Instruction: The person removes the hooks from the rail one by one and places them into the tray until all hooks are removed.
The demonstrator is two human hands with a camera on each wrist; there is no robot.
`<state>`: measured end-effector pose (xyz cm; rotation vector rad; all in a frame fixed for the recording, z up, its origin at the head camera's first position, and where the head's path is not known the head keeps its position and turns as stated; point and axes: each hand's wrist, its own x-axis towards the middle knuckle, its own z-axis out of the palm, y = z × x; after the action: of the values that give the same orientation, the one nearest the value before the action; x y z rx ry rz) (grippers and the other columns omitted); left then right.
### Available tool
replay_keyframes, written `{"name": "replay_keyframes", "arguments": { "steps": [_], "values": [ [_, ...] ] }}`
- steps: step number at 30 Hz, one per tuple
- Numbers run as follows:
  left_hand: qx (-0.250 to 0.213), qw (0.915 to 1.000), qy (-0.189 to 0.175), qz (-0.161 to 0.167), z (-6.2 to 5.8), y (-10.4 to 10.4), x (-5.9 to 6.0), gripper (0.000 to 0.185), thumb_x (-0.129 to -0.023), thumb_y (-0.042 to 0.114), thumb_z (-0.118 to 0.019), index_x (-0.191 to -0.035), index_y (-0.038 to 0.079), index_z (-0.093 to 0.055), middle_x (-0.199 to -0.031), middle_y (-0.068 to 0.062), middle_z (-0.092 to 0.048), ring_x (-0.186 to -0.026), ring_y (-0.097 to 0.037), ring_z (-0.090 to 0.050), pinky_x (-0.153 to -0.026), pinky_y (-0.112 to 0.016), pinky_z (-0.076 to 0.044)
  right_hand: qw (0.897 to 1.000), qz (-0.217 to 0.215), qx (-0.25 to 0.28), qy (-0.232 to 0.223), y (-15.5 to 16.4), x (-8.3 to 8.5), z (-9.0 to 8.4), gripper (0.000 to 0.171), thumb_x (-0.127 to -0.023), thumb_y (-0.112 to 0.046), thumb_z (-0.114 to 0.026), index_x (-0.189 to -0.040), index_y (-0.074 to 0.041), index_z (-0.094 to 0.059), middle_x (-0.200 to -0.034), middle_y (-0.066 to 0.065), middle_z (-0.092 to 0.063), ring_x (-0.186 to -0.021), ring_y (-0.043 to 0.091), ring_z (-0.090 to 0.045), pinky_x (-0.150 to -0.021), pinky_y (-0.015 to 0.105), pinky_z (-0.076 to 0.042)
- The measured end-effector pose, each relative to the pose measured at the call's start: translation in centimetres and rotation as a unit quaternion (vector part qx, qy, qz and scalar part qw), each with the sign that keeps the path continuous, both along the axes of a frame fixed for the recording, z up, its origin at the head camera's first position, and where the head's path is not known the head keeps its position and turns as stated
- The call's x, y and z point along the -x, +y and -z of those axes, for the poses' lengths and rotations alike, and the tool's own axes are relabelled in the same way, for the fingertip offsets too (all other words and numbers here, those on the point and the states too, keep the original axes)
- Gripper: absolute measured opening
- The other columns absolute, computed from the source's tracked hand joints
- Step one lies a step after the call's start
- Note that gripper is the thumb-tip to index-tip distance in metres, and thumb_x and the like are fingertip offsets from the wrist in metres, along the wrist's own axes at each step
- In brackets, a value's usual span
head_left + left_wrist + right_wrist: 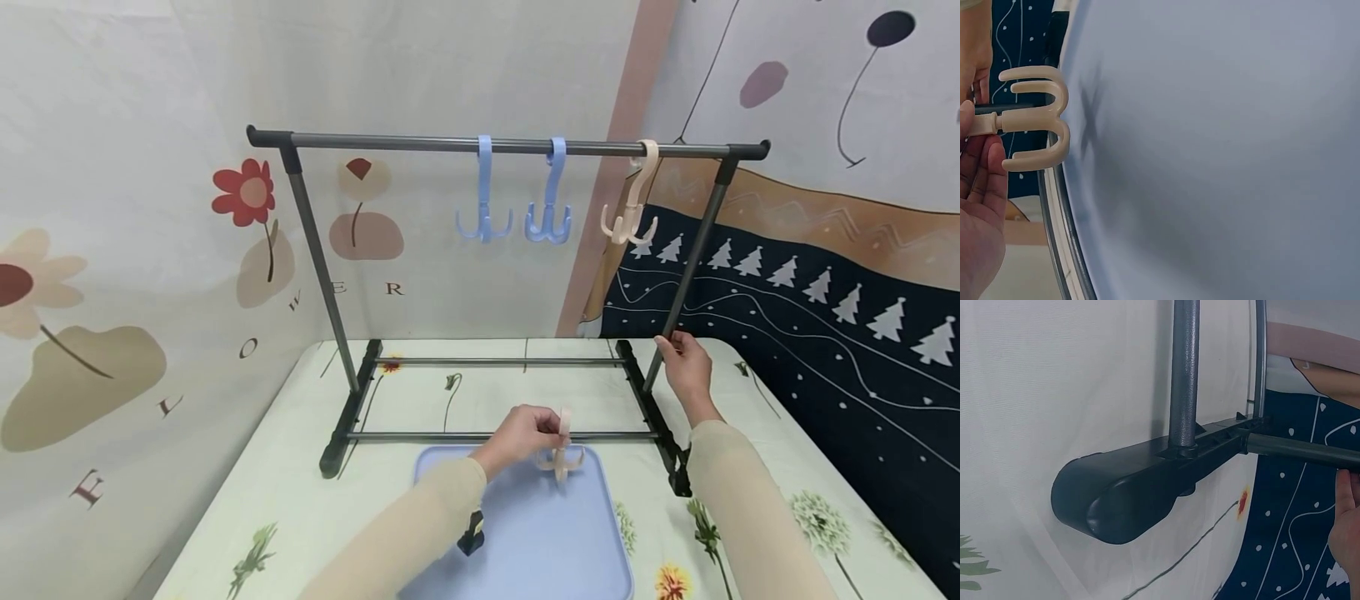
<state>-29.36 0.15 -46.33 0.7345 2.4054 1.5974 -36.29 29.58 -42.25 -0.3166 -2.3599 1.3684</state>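
Observation:
My left hand (522,435) pinches the stem of a beige four-pronged hook (559,467) above the blue tray (540,542). In the left wrist view, the prongs of this beige hook (1032,120) point back toward the hand, with the stem between thumb and fingers. My right hand (690,375) holds the lower part of the right upright of a dark metal rack (686,275). Its fingertips (1342,481) meet the post in the right wrist view. On the top bar hang two blue hooks (484,192) and another beige hook (633,196).
The rack's black feet (348,417) stand on a flower-printed tablecloth (247,508), joined by two lower rods (495,362). The tray lies in front of the rack. Printed fabric (450,67) hangs behind, and a navy tree-patterned cloth (825,350) is at the right.

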Motion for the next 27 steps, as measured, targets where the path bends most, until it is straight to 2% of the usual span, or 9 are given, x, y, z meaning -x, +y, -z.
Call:
{"name": "replay_keyframes", "arguments": {
  "steps": [5, 12, 20, 27],
  "values": [
    [0.013, 0.9998, 0.011, 0.004, 0.4, 0.0, -0.1, 0.006, -0.084, 0.007, -0.079, -0.082, 0.008, -0.073, -0.076, 0.006, -0.070, -0.069, -0.002, -0.060, -0.067, -0.020, -0.049, 1.000, 0.001, 0.001, 0.000, -0.1, 0.0, -0.1, 0.051, -0.103, -0.043, -0.050, -0.132, 0.000, -0.054, -0.134, 0.021, -0.057, -0.122, 0.038, -0.054, -0.102, 0.051, -0.042],
    [0.034, 0.9994, -0.008, 0.003, 0.7, -0.4, -0.6, 0.007, -0.085, 0.012, -0.080, -0.083, 0.012, -0.073, -0.076, 0.009, -0.068, -0.070, -0.003, -0.060, -0.065, -0.021, -0.049, 1.000, -0.002, -0.001, -0.002, -0.1, 0.1, -0.2, 0.050, -0.103, -0.043, -0.050, -0.132, -0.001, -0.054, -0.133, 0.020, -0.058, -0.121, 0.038, -0.054, -0.101, 0.051, -0.042],
    [0.031, 0.9992, -0.024, 0.011, 0.4, -0.7, -1.0, 0.008, -0.084, 0.008, -0.080, -0.087, 0.010, -0.072, -0.079, 0.009, -0.068, -0.074, -0.004, -0.061, -0.068, -0.022, -0.050, 1.000, -0.002, -0.001, -0.005, 0.1, 0.1, 0.0, 0.053, -0.103, -0.044, -0.049, -0.135, -0.002, -0.053, -0.136, 0.020, -0.056, -0.123, 0.039, -0.053, -0.102, 0.052, -0.042],
    [0.045, 0.9987, -0.013, 0.019, 0.2, -1.2, -1.1, 0.015, -0.083, 0.001, -0.079, -0.092, 0.010, -0.071, -0.083, 0.006, -0.068, -0.078, -0.005, -0.062, -0.073, -0.022, -0.051, 1.000, 0.003, -0.004, -0.005, 0.1, 0.2, 0.3, 0.054, -0.103, -0.044, -0.049, -0.134, 0.000, -0.053, -0.133, 0.021, -0.057, -0.121, 0.038, -0.053, -0.101, 0.052, -0.042]
  ]
}}
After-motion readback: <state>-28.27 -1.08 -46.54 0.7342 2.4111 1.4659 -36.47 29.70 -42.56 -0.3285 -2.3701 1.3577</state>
